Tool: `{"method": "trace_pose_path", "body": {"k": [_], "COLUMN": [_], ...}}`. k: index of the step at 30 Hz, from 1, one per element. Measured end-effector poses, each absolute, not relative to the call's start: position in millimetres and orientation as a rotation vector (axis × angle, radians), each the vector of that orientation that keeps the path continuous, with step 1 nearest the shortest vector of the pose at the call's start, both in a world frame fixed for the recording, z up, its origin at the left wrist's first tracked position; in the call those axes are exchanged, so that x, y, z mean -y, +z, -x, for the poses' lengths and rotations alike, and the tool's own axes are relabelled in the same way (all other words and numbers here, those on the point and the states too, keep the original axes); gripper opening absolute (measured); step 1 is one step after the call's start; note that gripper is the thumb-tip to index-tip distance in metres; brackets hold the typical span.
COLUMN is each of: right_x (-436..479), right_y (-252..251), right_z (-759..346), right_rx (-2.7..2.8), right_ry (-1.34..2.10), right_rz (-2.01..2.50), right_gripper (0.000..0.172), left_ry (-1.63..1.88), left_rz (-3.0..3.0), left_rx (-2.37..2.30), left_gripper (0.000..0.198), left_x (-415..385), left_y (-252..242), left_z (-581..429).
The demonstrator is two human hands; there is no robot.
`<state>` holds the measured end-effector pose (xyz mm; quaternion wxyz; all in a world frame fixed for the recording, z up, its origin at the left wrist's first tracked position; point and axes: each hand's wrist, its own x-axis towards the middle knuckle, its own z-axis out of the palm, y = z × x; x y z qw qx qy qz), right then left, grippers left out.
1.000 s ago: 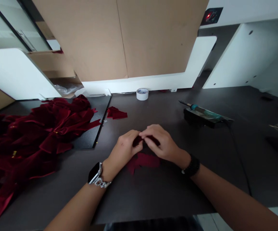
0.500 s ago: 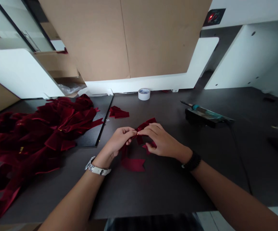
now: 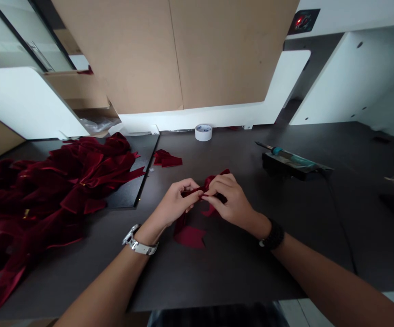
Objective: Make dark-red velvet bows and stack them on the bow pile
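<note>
Between my two hands is a dark red velvet bow, its notched tail hanging down onto the dark table. My left hand is closed, thumb and fingers pinching the bow's left side near the middle. From the right, my right hand pinches the bow at its centre, thumb and fingertips almost meeting the left thumb. Fingers hide most of the knot and loops. A piece of folded red ribbon lies just beyond my left hand.
A heap of red velvet bows covers the left side, partly on a black board. A tape roll stands at the back. To the right, a soldering iron rests on a black holder, its cord trailing forward.
Both hands have shifted slightly right and nearer to me with the bow. My right hand's thumb has come in against its fingertips at the bow's centre.
</note>
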<state>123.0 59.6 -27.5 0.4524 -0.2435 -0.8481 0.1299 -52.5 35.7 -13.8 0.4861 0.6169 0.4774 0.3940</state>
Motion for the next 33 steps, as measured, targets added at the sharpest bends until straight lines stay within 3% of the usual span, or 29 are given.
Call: {"method": "trace_pose_path", "body": {"k": [5, 11, 24, 33], "right_x": [-65, -72, -77, -82], "right_y": [-27, -26, -24, -18], "right_z": [-121, -126, -132, -138], "right_rx": [1.922, 1.824, 1.737, 1.878], "right_ry": [0.896, 1.230, 1.436, 1.441], "right_rz": [0.831, 0.956, 0.966, 0.977], "right_gripper": [0.023, 0.020, 0.027, 0.030], "left_ry": [0.942, 0.854, 0.791, 0.955], "left_rz": [-1.641, -1.710, -1.688, -1.526], "left_rx": [-1.141, -1.105, -1.106, -1.074], "left_gripper": [0.020, 0.022, 0.025, 0.022], "left_x": [-37, -37, -37, -37], "left_y": [-15, -17, -16, -24], "left_z": [56, 57, 56, 49]}}
